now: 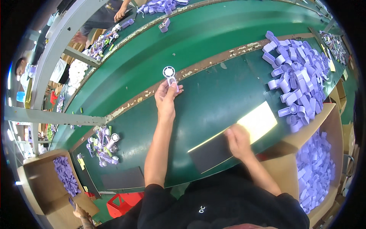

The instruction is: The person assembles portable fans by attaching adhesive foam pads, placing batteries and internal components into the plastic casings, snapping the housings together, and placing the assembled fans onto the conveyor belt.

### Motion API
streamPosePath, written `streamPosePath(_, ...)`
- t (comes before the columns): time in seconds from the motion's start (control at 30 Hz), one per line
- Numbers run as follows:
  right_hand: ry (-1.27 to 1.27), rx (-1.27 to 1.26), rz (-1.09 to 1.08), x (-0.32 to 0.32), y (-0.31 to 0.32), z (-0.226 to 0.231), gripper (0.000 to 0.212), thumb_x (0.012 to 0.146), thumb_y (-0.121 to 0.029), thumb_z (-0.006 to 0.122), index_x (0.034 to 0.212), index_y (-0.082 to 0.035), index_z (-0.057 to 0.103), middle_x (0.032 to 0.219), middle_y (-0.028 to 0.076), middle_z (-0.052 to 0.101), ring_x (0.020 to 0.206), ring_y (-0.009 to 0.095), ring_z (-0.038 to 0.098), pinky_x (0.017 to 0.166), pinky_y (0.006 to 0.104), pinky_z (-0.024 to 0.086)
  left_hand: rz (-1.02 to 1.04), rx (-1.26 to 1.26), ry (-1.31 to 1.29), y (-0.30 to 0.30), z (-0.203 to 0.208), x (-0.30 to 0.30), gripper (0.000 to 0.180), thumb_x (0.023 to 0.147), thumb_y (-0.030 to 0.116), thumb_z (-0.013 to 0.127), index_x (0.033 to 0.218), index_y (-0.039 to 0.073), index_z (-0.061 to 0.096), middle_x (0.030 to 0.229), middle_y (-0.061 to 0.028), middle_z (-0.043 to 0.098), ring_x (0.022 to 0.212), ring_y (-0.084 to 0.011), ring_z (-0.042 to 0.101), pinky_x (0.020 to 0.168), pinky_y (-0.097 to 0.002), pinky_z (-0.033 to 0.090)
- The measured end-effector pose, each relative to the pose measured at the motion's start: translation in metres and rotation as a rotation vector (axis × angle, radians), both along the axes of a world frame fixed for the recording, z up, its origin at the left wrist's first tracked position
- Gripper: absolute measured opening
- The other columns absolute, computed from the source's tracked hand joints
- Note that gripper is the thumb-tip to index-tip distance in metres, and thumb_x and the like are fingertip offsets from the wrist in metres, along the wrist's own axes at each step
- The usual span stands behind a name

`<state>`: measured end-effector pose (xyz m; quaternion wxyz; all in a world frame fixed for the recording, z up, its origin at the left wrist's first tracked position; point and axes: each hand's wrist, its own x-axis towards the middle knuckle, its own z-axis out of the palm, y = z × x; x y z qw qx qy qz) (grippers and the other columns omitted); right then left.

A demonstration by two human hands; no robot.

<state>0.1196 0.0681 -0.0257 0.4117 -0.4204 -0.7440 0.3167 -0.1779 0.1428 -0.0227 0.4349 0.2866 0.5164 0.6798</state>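
Note:
My left hand (166,100) is raised over the far side of the green bench, closed around a small handheld fan (169,71) with a round white grille and a pale purple handle. Its round head points away from me. Lower right, my right hand (239,141) is curled over a sheet, one half a black pad (207,155), the other bright yellow paper (263,121). The thumb lies along the top; what the fingers hold, if anything, is hidden. To the left, a small pile of purple and white fan units (103,147) lies on the bench.
A big heap of purple plastic shells (295,76) covers the bench's right end. Below it stands a cardboard box (282,170) full of purple parts. A metal frame post (57,116) crosses the left. At lower left, another person's hand (79,211) is beside a carton (34,183).

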Motion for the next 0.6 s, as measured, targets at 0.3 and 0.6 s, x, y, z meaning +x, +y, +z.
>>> streamPosePath(0.3, -0.022, 0.008, -0.013, 0.0, -0.001, 0.0, 0.021, 0.098, -0.009, 0.061, 0.079, 0.001, 0.062, 0.071, 0.015, 0.056, 0.067, 0.036, 0.056, 0.064, 0.0438, 0.042, -0.093, 0.13, -0.008, -0.048, 0.042, 0.033, 0.032, 0.101, 0.016, 0.068, 0.126, -0.003, 0.062, 0.118, -0.0144, 0.071, 0.1, -0.0227, 0.072, 0.091, -0.037, 0.059)
streamPosePath(0.6, 0.015, 0.026, 0.001, 0.0, -0.004, -0.004, 0.024, 0.101, -0.012, 0.06, 0.08, 0.001, 0.063, 0.072, 0.015, 0.058, 0.067, 0.035, 0.057, 0.064, 0.0426, 0.043, -0.101, 0.195, 0.012, -0.07, 0.065, 0.041, 0.042, 0.097, 0.018, 0.075, 0.129, -0.006, 0.06, 0.121, -0.0151, 0.065, 0.101, -0.0245, 0.071, 0.091, -0.0393, 0.059)
